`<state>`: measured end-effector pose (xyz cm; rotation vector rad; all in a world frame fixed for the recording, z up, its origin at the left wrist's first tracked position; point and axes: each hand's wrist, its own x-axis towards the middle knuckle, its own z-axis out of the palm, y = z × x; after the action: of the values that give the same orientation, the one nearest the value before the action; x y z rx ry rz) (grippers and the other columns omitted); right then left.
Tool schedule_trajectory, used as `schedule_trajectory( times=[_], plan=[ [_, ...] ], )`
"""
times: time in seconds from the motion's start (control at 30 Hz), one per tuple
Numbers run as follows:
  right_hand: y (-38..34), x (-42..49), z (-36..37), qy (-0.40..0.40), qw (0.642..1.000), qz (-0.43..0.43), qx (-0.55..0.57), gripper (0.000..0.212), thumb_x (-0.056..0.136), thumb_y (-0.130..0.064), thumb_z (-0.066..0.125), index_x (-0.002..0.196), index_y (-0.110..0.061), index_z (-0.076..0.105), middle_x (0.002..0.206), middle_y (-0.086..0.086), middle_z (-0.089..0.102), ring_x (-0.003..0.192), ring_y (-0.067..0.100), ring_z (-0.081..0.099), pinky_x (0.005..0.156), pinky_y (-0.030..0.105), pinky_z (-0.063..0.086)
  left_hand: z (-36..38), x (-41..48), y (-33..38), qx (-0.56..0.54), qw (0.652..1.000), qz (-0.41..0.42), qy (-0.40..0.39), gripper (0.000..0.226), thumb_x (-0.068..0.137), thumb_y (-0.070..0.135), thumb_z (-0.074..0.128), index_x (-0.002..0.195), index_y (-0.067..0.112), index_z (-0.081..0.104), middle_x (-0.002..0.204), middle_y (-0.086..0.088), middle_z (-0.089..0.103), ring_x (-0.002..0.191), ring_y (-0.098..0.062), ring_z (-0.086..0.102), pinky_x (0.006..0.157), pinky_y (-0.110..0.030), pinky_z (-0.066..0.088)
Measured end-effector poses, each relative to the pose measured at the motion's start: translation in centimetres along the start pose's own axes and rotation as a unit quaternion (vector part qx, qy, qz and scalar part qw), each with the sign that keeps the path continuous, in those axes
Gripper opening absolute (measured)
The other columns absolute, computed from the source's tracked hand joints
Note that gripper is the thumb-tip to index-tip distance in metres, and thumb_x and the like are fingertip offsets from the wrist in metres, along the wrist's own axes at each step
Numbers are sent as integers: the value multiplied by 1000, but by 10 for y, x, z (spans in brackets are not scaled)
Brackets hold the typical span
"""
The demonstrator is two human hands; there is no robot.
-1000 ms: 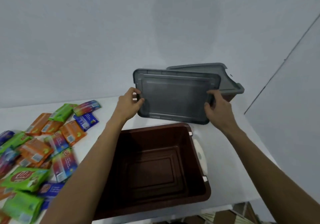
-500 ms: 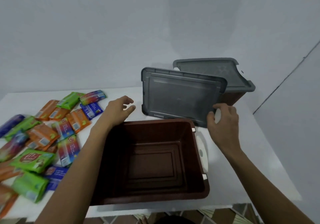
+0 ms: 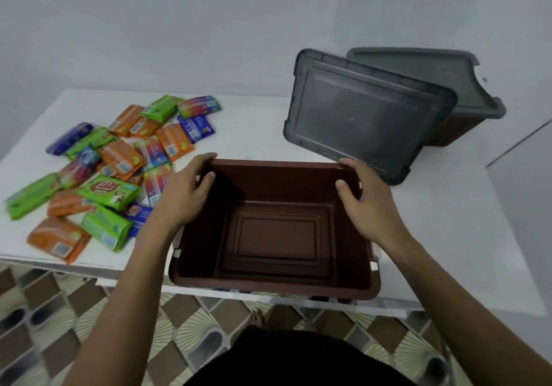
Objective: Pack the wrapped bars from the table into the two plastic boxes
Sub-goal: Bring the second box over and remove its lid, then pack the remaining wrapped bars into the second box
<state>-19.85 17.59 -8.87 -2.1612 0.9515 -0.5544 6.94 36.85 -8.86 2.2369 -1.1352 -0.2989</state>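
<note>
An empty brown plastic box (image 3: 274, 285) stands at the table's near edge. My left hand (image 3: 186, 190) grips its far left corner, fingers over the rim and thumb inside. My right hand (image 3: 364, 194) grips the far right corner the same way. A loose grey lid (image 3: 364, 114) leans against the second box (image 3: 448, 128), which stands at the back right with its own grey lid on. Several wrapped bars (image 3: 113, 158), orange, green, blue and multicoloured, lie in a heap on the left of the table.
The white table (image 3: 254, 128) stands against a plain wall. Its near edge runs under the brown box, which overhangs it slightly. Below is a patterned tile floor (image 3: 89, 326), with a bare foot (image 3: 257, 318) showing.
Both hands let go of the grey lid, now leaning on the back box, and came down onto the far corners of the brown box. The view tilted downward.
</note>
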Motion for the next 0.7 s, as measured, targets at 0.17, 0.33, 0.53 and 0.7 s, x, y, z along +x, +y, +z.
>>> schedule_trajectory(
  times=[0.17,0.33,0.53,0.7],
  plan=[
    [-4,0,1,-7,996,-2,-93,41,97,-36,50,136,-25,48,131,1,54,118,18,51,96,30,41,-4,-7,-3,-43,999,-14,-10,40,100,32,49,140,27,47,133,-2,57,116,-19,56,91,-28,40],
    [-38,29,22,65,960,-127,-241,46,96,-42,46,128,-13,57,127,15,55,119,35,51,101,46,44,-22,2,-17,-116,992,-44,-20,37,99,41,47,133,28,55,113,5,64,95,-1,63,80,-14,48],
    [-108,124,105,-102,966,-175,-159,46,95,-44,47,137,-25,45,135,7,51,123,26,50,101,44,45,-59,33,-105,85,989,-103,67,35,97,38,52,126,18,59,119,-9,64,93,-26,64,72,-36,50],
    [-150,213,195,-188,951,-158,-190,49,97,-38,49,143,-24,39,142,12,43,123,30,49,99,41,45,-80,65,-161,186,955,-212,96,43,95,41,49,127,12,55,133,-17,52,111,-39,57,83,-48,51]
  ],
)
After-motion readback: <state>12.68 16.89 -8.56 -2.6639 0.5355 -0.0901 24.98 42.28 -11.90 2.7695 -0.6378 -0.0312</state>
